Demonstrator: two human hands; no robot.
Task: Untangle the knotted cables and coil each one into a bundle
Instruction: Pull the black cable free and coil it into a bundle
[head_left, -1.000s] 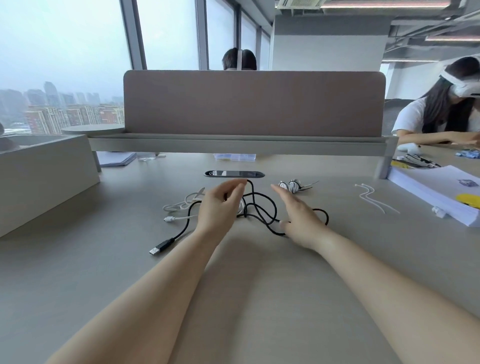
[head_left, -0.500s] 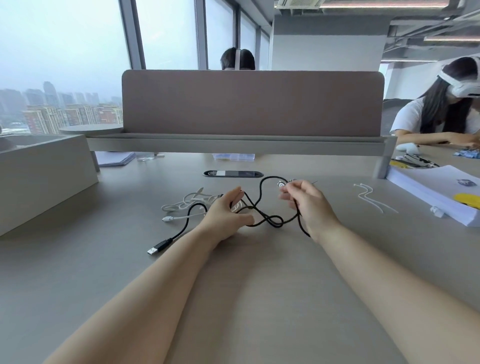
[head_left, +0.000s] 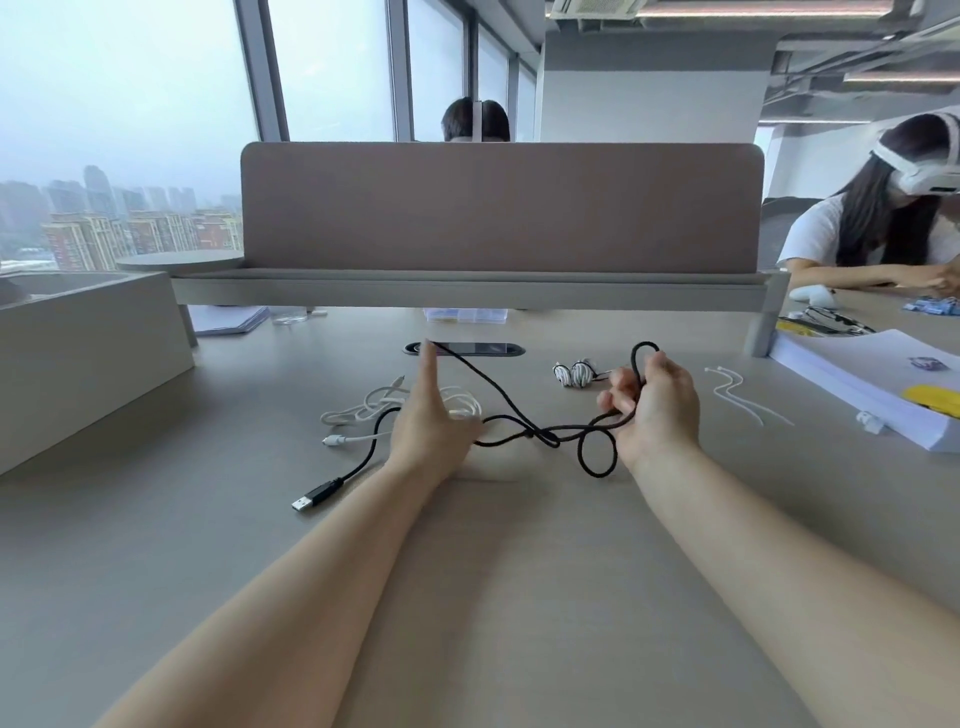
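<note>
1. The left hand is raised above the tabletop with its back to the camera; its grip is spread, one finger straight up toward 12 o'clock and the thumb stretched toward 3 o'clock; a strand of the black cable runs from that raised fingertip down to the knot.
2. The right hand hovers at 3 o'clock of the left, well apart from it; its grip is curled round gathered strands of the black cable; one loop stands up above the fist at 12 o'clock and another hangs below at 7 o'clock; I cannot tell whether that lower loop touches the tabletop.
3. The black cable is strung between both hands, knotted about midway; its tail passes behind the left hand and lies on the tabletop toward 7 o'clock, ending in the USB plug.
4. The white cable lies in a loose tangle on the tabletop at 10 o'clock of the left hand, partly hidden behind it; the black tail crosses it.
5. A clear plastic box sits under the shelf at 12 o'clock, its contents too blurred to tell; a grey bin stands at 9 o'clock, its wall hiding the inside.
6. Striped bundles lie at 10 o'clock of the right hand; zip ties lie at its 3 o'clock; a paper stack lies beyond them.
</note>
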